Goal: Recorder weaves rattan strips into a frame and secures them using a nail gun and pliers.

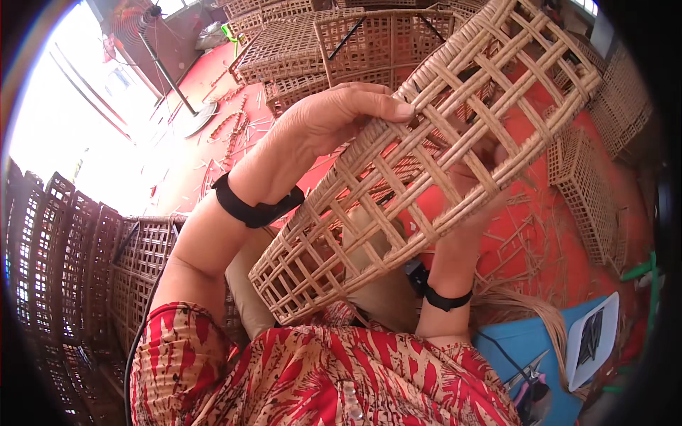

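Red floor (213, 78) is littered with cane offcuts, and finished lattice baskets are stacked all around, a tall pile (64, 248) on the person's left and more (305, 42) up ahead. The big thing here is the long open-weave rattan basket (426, 156), held up in the air over the lap, tilted with its far end up to the right.

What could go wrong, I reckon: it's long and only held near the middle, so it could swing or slip and crack a strand, or a loose cane end could jab a finger.

Left hand (334, 117) lies over the upper edge, fingers (383, 106) pressed together and curled onto the weave. Right hand (476, 170) is inside or behind the lattice, blurred, so I can't tell how its fingers sit.
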The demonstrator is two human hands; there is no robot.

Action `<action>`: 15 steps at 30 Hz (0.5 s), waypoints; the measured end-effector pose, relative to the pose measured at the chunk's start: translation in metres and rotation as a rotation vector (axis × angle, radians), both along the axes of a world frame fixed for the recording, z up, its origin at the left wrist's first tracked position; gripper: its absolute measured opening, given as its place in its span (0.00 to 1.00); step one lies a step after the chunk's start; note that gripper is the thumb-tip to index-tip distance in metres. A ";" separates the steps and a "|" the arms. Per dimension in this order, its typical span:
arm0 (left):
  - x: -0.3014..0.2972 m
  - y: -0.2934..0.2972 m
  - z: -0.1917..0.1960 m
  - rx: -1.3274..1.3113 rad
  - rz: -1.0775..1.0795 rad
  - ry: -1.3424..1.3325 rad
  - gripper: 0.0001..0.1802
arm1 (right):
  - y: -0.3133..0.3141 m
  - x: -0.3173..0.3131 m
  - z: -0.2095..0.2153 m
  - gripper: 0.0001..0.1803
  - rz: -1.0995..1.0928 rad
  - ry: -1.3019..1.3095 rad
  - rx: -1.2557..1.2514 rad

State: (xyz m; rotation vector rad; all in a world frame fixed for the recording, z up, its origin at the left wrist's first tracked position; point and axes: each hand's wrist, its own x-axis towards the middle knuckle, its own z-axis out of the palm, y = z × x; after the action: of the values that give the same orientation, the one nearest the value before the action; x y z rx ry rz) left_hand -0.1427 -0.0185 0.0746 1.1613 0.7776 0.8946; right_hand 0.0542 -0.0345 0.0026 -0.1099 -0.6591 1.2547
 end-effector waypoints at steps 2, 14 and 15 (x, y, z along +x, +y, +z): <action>0.001 -0.001 0.000 0.003 0.006 0.017 0.19 | 0.004 0.021 -0.002 0.13 0.069 0.132 0.065; 0.007 -0.007 -0.003 0.092 -0.042 0.095 0.19 | 0.014 0.059 -0.017 0.12 0.396 0.423 0.152; 0.006 -0.006 -0.003 0.101 -0.050 0.119 0.19 | 0.011 0.057 -0.015 0.13 0.090 0.383 0.017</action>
State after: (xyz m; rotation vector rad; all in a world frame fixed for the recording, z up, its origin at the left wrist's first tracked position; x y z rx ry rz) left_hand -0.1363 -0.0250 0.0712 1.3270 0.8036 0.8372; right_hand 0.1116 -0.0237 -0.0125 0.1730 -0.3459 1.3111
